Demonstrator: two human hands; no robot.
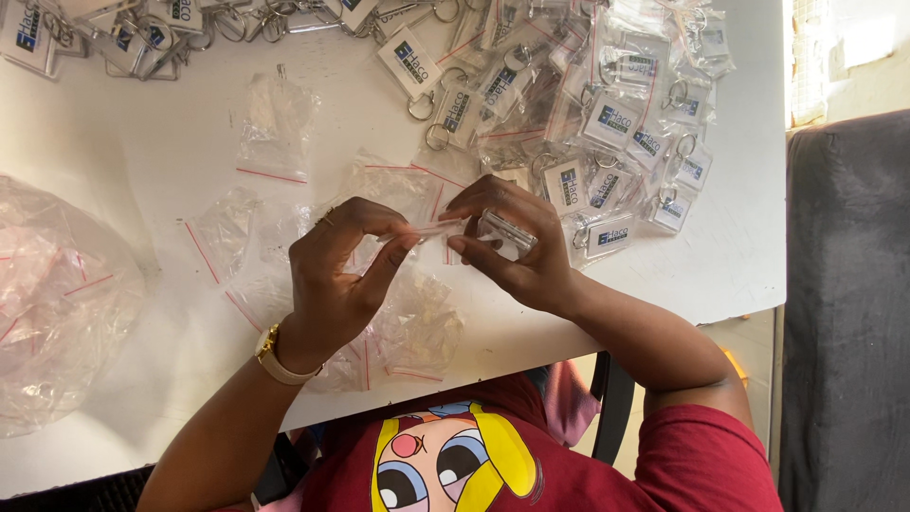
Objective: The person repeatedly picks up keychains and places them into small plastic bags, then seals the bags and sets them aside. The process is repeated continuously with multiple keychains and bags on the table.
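My left hand (336,270) pinches the edge of a small clear plastic bag (438,228) with a red seal strip, held just above the white table (190,142). My right hand (517,246) grips the other end of the bag and a clear rectangular keychain (505,232), which sits at the bag's mouth. A gold watch is on my left wrist. Several empty clear bags (275,128) lie flat under and around both hands.
A pile of bagged and loose keychains with white and blue cards (607,114) covers the table's far right. More keychains (142,33) lie far left. A large crumpled plastic sack (57,303) sits at the left. A dark seat (844,303) stands right of the table.
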